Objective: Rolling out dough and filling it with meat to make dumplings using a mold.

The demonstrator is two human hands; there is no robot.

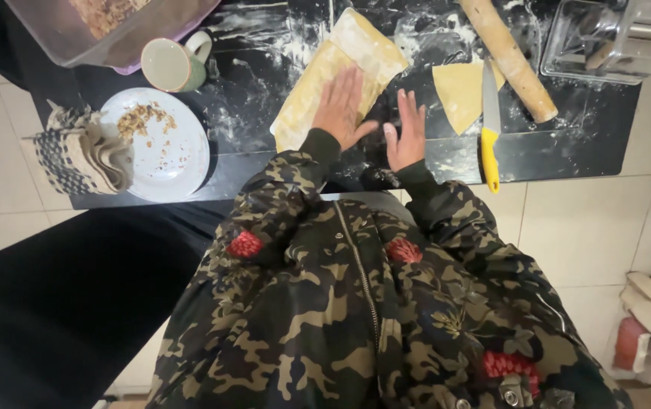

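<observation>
A long strip of pale yellow dough (344,72), dusted with flour, lies on the black floured countertop (265,98). My left hand (341,106) rests flat on the strip's near half, fingers spread. My right hand (407,132) lies open on the bare counter just right of the strip, holding nothing. A smaller cut piece of dough (460,91) sits further right. Beside it lie a knife with a yellow handle (489,125) and a wooden rolling pin (509,57).
A white plate (160,148) with crumbs and a folded patterned cloth (79,155) sit at the left. Behind them stand a green mug (172,64) and a clear container (106,30). A metal machine (613,38) is at the back right. Tiled floor lies below.
</observation>
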